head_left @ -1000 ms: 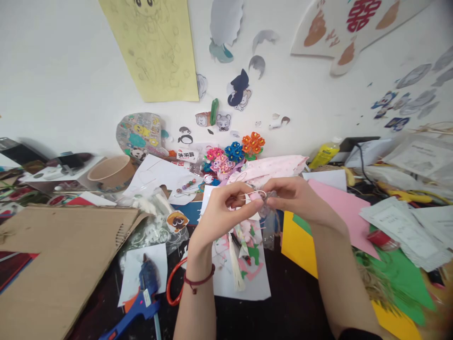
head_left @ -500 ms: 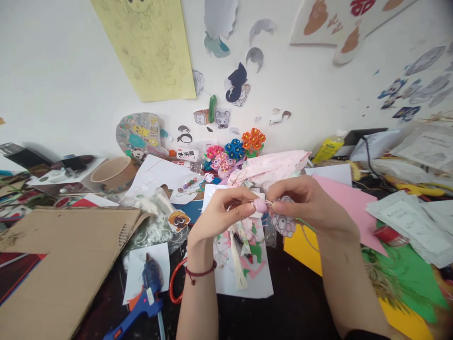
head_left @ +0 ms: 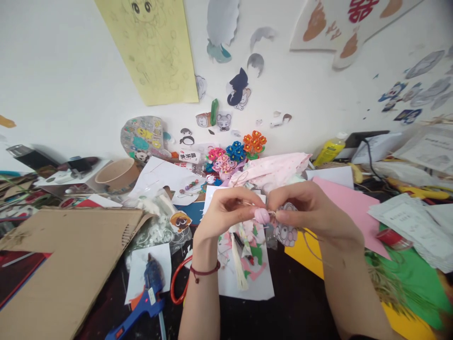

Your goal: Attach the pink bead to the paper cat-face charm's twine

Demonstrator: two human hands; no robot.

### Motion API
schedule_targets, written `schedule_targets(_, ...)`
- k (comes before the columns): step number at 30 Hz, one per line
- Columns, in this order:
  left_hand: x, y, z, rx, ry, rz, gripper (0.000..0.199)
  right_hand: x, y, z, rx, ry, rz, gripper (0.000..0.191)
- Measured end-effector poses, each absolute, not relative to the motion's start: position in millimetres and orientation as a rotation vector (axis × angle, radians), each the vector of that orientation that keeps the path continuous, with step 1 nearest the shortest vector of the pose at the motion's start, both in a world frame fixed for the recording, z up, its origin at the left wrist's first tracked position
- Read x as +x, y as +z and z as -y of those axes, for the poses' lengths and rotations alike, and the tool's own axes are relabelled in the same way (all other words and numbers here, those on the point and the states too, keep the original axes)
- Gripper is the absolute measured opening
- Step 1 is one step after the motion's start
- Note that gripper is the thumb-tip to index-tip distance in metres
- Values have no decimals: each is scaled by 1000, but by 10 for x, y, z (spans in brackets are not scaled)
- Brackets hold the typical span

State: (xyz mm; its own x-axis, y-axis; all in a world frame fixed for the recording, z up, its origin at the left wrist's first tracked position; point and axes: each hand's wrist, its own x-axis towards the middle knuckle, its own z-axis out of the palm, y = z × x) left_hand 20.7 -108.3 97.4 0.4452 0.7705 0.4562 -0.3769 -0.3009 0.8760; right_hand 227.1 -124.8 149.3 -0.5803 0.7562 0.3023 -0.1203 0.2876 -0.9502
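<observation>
Left hand [head_left: 221, 215]: we are pinching the left edge of the pink bead [head_left: 262, 216] between thumb and forefinger.
Right hand [head_left: 311, 208]: we are gripping a pale thin cord [head_left: 272, 214] in our fingertips, just beside the bead's right side.
Pink bead: we are holding it up between both hands, above the table [head_left: 286, 311].
Grey cutout charm [head_left: 286, 232]: it is hanging just below our right fingertips; we cannot tell how it is fastened.
White sheet [head_left: 247, 292]: it is lying beneath our hands, bearing a cream tassel [head_left: 238, 267] and pink and green scraps.
Left wrist: we are wearing a dark red bracelet [head_left: 208, 271], near a red-orange loop [head_left: 173, 283].
Farther left: a blue glue gun [head_left: 143, 304] is lying near the brown cardboard [head_left: 71, 255].
By the wall: blue flowers [head_left: 236, 151] are standing beside orange flowers [head_left: 254, 143].
</observation>
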Motion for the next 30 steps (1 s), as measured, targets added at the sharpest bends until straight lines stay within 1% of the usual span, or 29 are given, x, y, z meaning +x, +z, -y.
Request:
schedule_targets(5,215,1011,1106,1474,1240,-348,9,2303,1458,1237,-600,1434,1761,11)
schedule_targets(9,226,1009,1115,1467,1279,-313,13,2314,1453,1235,-615,1421,1765,13)
schedule_targets(12,227,988,1109,1463,1268,-362,11,2302,1469,1236,-627,1412,1775,14)
schedule_targets(18,233,924,1079,1437,1290,-352,9,2267,1521,1248,-587,1366,1799,12)
schedule_targets(24,252,878,1052,1437,1254,-443,22,2281,1527,1254,-700,1262,1853,12)
schedule_targets(30,255,876,1044,1440,1234,-404,17,2254,1539,1259,-741,1226,1849,14)
